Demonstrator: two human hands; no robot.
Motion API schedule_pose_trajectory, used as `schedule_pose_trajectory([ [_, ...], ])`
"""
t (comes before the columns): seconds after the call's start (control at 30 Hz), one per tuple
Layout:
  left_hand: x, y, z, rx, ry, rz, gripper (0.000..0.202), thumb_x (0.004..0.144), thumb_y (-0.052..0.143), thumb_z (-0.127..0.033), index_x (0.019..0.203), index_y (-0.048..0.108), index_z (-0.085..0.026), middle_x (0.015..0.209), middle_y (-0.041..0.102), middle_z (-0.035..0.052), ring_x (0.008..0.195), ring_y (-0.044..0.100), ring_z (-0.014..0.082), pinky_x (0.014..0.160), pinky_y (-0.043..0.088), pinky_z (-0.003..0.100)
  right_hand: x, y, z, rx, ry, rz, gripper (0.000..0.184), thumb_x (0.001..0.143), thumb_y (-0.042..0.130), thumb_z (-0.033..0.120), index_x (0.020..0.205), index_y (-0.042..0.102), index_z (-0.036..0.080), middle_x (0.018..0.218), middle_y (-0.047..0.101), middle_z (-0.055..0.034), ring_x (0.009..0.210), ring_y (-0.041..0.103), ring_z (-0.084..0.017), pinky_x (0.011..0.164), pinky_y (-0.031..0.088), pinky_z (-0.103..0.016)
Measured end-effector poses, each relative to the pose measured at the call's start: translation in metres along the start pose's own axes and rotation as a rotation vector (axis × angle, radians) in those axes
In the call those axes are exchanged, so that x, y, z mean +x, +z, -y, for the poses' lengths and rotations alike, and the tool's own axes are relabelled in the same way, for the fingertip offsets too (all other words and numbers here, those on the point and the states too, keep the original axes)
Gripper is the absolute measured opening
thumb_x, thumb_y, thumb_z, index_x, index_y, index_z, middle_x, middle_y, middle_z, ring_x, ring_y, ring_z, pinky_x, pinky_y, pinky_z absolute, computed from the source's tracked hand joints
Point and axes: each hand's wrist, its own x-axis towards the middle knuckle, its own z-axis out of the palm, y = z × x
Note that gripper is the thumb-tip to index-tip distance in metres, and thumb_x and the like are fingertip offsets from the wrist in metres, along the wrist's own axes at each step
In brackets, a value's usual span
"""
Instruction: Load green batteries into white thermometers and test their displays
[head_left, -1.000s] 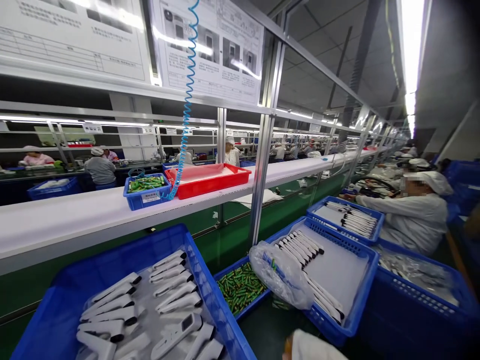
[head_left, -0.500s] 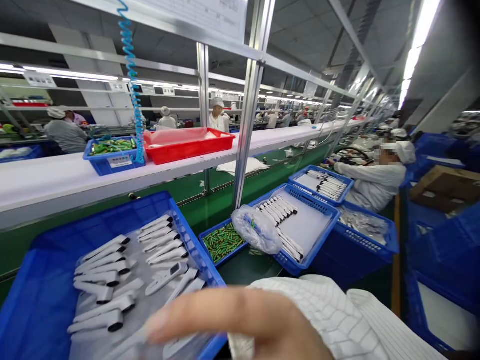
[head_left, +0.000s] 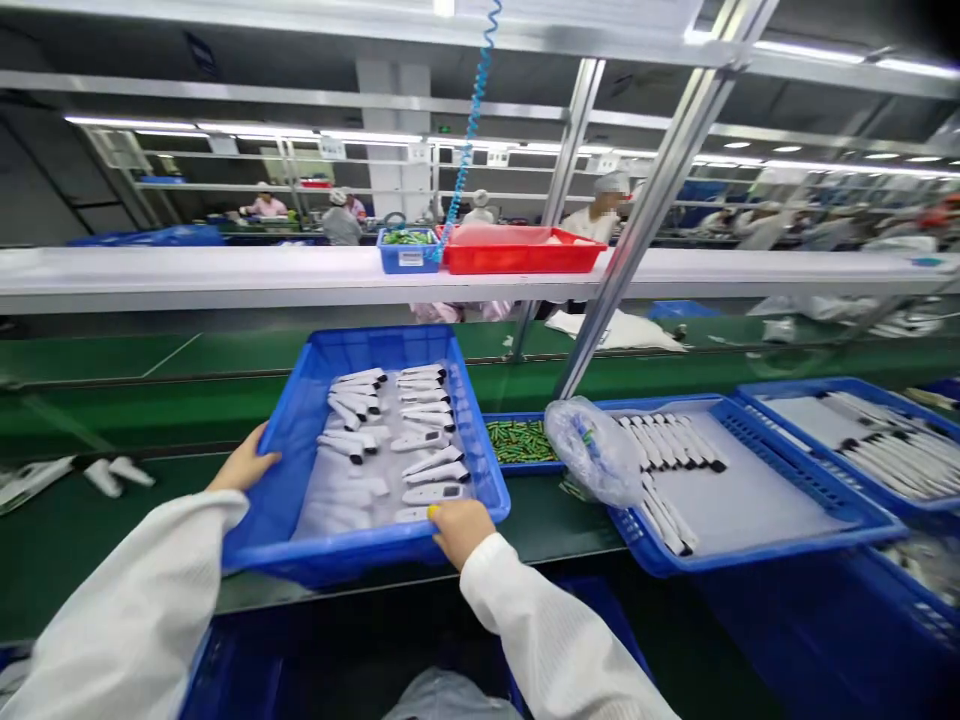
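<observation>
A large blue plastic bin [head_left: 352, 552] stands tilted at the bench edge in front of me. Inside lie several white handheld devices [head_left: 427, 442] with dark ends, in two rough columns on clear plastic sheeting. My left hand [head_left: 244, 465] grips the bin's left rim, thumb over the edge. At the near right corner my right hand [head_left: 461, 530] is closed on the front rim, with a bit of yellow at its thumb. The fingers under both rims are hidden.
Right of the bin are a small blue tray of green parts [head_left: 521, 440], a clear plastic bag [head_left: 596, 450] and a blue tray of white pieces [head_left: 750, 490]. A red tray [head_left: 525, 258] sits on the shelf [head_left: 300, 265]. White pieces [head_left: 105, 475] lie at left.
The view has swung left and now takes in both arms. A hand that was blurred in front of the bin is gone from there; both hands now hold the bin's rim.
</observation>
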Motion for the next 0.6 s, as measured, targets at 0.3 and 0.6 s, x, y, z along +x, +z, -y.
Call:
schedule_pose_trajectory([
  [0.3,-0.058,0.009,0.008,-0.338,-0.042,0.002,0.036,0.088,0.058,-0.029,0.121,0.052,-0.016,0.121,0.056,0.0102,0.103,0.058,0.024,0.087,0.05,0.046,-0.046,0.011,-0.008,-0.064,-0.032,-0.027,0.02,0.088,0.053,0.023,0.104,0.063,0.016,0.105,0.068,-0.0101,0.098,0.063,-0.023,0.082,0.047,-0.033],
  [0.6,-0.146,0.039,0.001,-0.693,-0.097,-0.022,0.039,0.088,0.057,-0.03,0.125,0.049,-0.018,0.127,0.052,0.0109,0.108,0.055,0.0258,0.089,0.048,0.048,-0.105,0.025,-0.043,-0.1,-0.106,-0.042,0.033,0.076,0.051,0.008,0.104,0.066,0.013,0.107,0.068,-0.0125,0.099,0.063,-0.027,0.085,0.047,-0.035],
])
